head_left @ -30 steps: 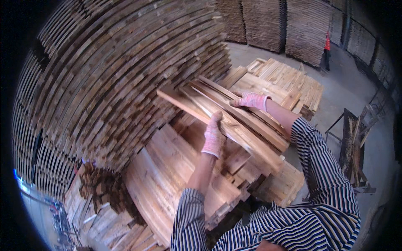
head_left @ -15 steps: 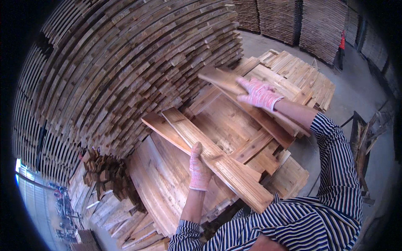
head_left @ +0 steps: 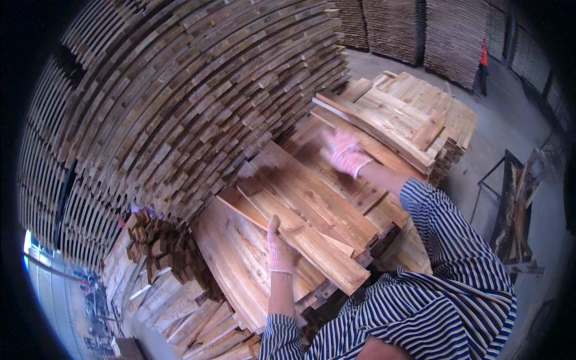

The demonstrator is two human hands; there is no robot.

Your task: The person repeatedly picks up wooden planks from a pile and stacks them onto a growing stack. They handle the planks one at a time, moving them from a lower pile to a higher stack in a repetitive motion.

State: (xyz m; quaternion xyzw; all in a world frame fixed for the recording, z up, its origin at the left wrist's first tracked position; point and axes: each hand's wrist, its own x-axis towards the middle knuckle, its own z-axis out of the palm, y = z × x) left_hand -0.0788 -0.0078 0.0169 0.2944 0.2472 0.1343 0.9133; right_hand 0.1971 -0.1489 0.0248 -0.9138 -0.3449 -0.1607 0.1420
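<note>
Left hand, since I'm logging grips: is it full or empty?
Full: the left hand grips two overlapping boards at their edge, its thumb showing; how the fingers close underneath is hidden.

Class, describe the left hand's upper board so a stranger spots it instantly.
Find the towering lumber stack at the left, then the board layer at its lower right. There, the left hand grips the upper board. Unlike its neighbours, it slants across another board, its end jutting toward the striped shirt.
</note>
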